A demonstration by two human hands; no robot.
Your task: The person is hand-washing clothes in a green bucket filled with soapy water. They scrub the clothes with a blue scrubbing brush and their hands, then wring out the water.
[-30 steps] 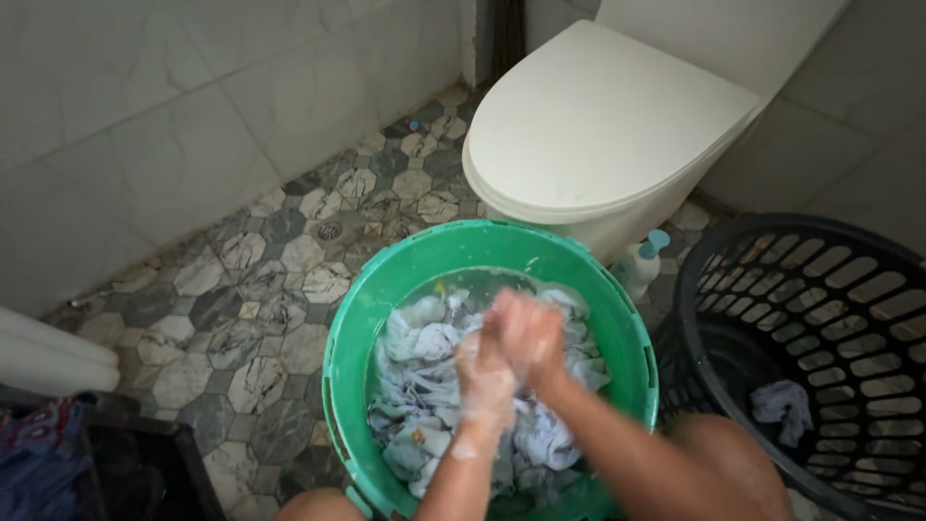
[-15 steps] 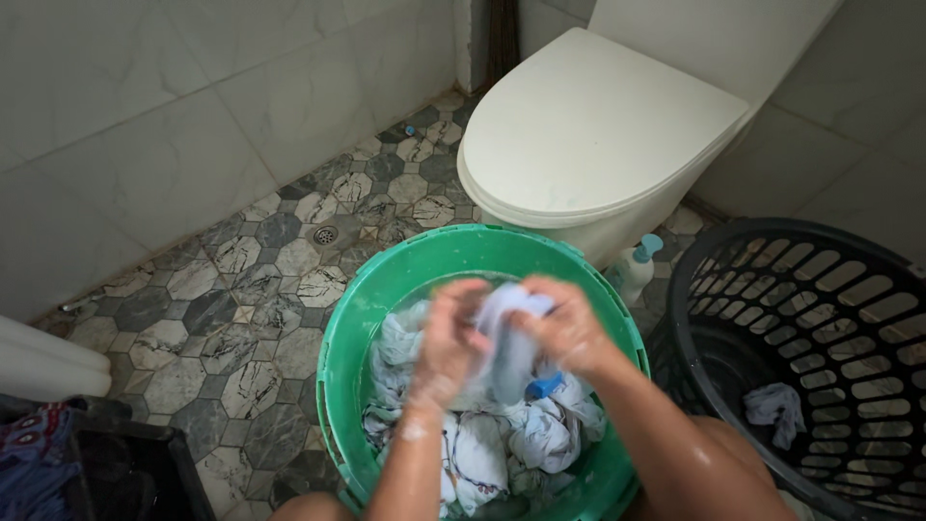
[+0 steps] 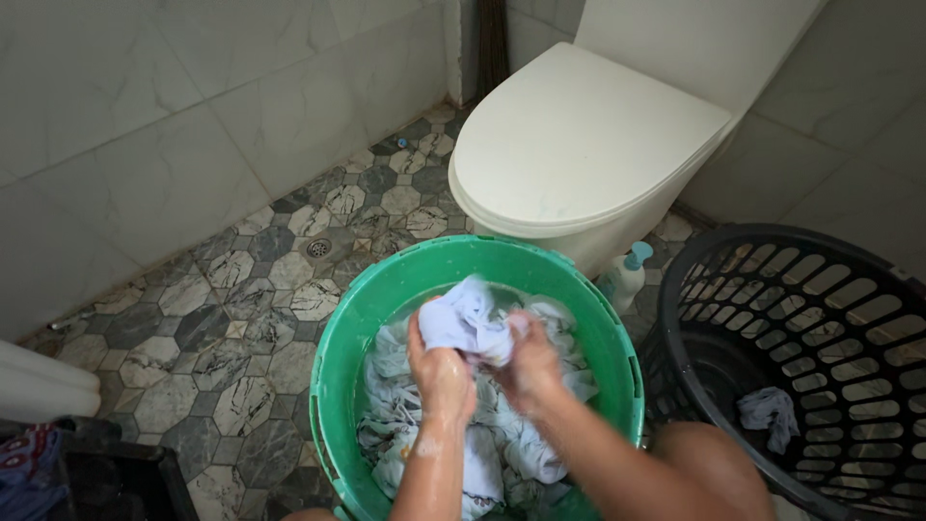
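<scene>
Together, left hand (image 3: 442, 371) and right hand (image 3: 532, 365) grip one wet cloth (image 3: 466, 325).

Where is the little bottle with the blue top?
In the head view, the small white bottle stands on the floor right of centre, tucked between the green tub, the white toilet and the black laundry basket.

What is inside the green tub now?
The green tub holds wet pale laundry. Both hands, left hand and right hand, grip a light cloth above it. The tub's bottom is covered.

Green basin (image 3: 359, 318), basket (image 3: 868, 260) on tiled floor (image 3: 222, 328)
</scene>
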